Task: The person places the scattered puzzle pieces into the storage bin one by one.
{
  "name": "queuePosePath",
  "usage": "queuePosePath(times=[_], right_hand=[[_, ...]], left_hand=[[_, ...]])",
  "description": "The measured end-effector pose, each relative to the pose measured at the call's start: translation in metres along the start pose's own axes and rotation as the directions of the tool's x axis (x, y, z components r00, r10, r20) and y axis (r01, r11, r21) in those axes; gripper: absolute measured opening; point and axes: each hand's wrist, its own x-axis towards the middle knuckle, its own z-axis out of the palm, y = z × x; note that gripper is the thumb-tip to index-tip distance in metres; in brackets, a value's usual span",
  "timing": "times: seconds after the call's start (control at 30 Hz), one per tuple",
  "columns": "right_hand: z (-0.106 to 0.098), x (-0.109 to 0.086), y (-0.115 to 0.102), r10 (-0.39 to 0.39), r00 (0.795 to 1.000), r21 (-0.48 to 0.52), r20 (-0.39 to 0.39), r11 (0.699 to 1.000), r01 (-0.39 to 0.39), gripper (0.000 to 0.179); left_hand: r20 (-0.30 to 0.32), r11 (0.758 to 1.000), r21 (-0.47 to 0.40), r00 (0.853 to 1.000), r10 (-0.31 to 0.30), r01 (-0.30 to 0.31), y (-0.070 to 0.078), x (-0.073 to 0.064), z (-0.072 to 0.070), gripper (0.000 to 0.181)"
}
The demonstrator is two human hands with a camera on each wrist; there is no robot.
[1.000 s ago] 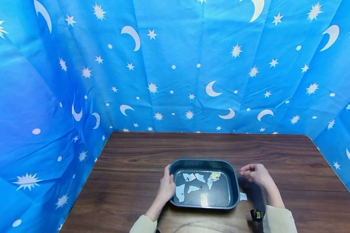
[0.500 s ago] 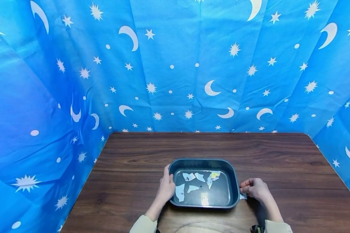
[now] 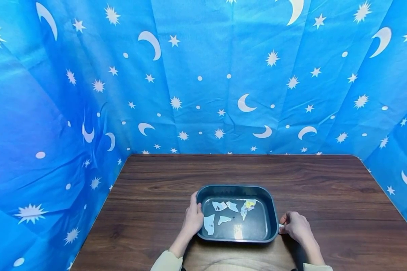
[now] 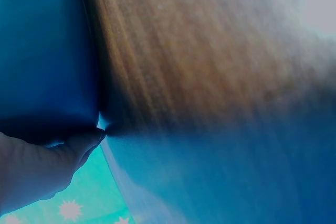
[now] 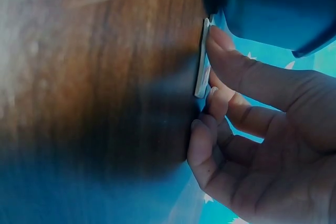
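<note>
A dark, deep rectangular pan (image 3: 237, 185) with rounded corners sits on the table. My left hand (image 3: 193, 218) grips its left rim, the thumb over the edge; the left wrist view shows this hand (image 4: 44, 163) at the pan's wall. Inside lie several flat, jagged pale shards, one with a yellow and lilac print (image 3: 247, 208). Just outside the right wall is another small, flat pale shard (image 3: 281, 226), pinched by my right hand (image 3: 297, 226). From the right wrist, that shard (image 5: 202, 59) shows a thin edge, with thumb and forefinger of the hand (image 5: 257, 129) on it.
The brown wood-grain table (image 3: 149, 188) stretches out around the pan. A blue cloth (image 3: 203, 94) with white moons and stars hangs behind and along both sides. Light glares on the pan's floor (image 3: 237, 232).
My right hand has come down and toward me, from beside the pan's upper right wall to the shard outside it, and now pinches it. Left hand and pan stay put.
</note>
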Motion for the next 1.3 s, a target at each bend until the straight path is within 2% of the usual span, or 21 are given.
queuePosePath(times=[0.47,0.83,1.03,1.3], right_hand=[[0.003,-0.002,0.002,-0.021,1.0,-0.029,-0.007,0.999,0.021,0.025],[0.001,-0.006,-0.002,0.026,1.0,-0.044,-0.017,0.999,-0.027,0.024],[-0.001,-0.006,0.0,0.052,0.998,0.01,-0.019,0.999,-0.052,0.027],[-0.011,-0.002,0.007,0.049,0.998,0.019,-0.025,0.999,-0.049,0.01]], left_hand=[[-0.004,1.0,0.02,1.0,0.016,-0.016,0.0,0.0,-0.001,0.038],[-0.003,1.0,0.019,1.0,0.009,-0.009,-0.001,0.0,0.0,0.038],[0.001,1.0,0.013,1.0,0.007,-0.007,0.001,0.0,-0.001,0.039],[0.011,1.0,-0.015,1.0,-0.015,0.016,0.002,0.0,-0.001,0.039]])
